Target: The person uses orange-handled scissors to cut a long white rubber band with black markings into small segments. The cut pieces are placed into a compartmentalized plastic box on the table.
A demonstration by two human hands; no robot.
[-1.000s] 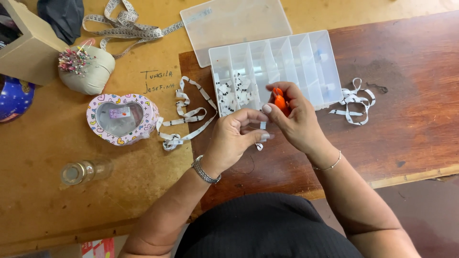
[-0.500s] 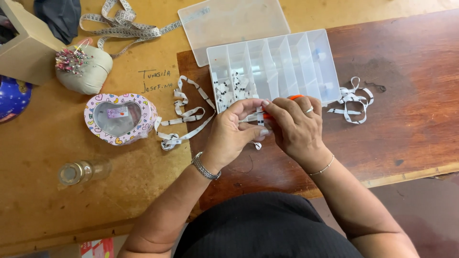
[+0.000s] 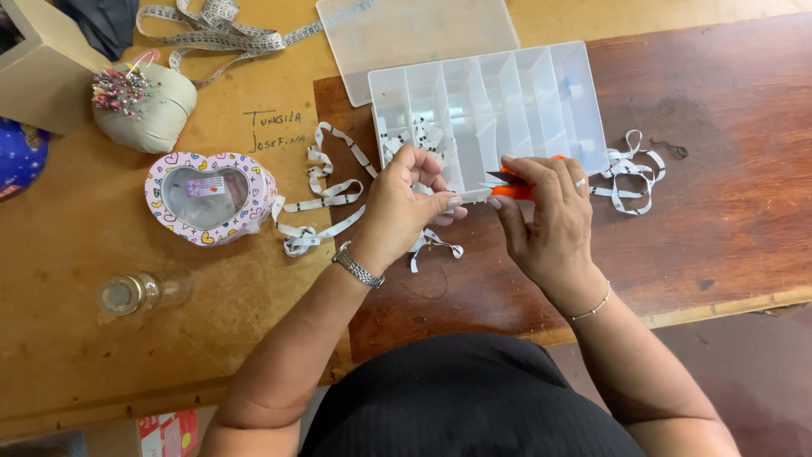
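Head view: left hand (image 3: 404,207) curled, fingertips pinching a white printed ribbon strip (image 3: 433,244) that hangs below onto the dark wood board (image 3: 719,211); right hand (image 3: 550,216) closed around small orange snips (image 3: 513,188), blades pointing at the left fingertips, just beside the clear divided organiser box (image 3: 491,110). More ribbon strips (image 3: 326,199) left of hands, near heart-shaped tin (image 3: 210,199), pincushion (image 3: 144,106), glass jar (image 3: 139,292).

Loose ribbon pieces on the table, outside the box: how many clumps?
3. One tangle between the heart-shaped tin and the compartment box, one clump right of the box, one long strip at the top left. More may be hidden under the hands.
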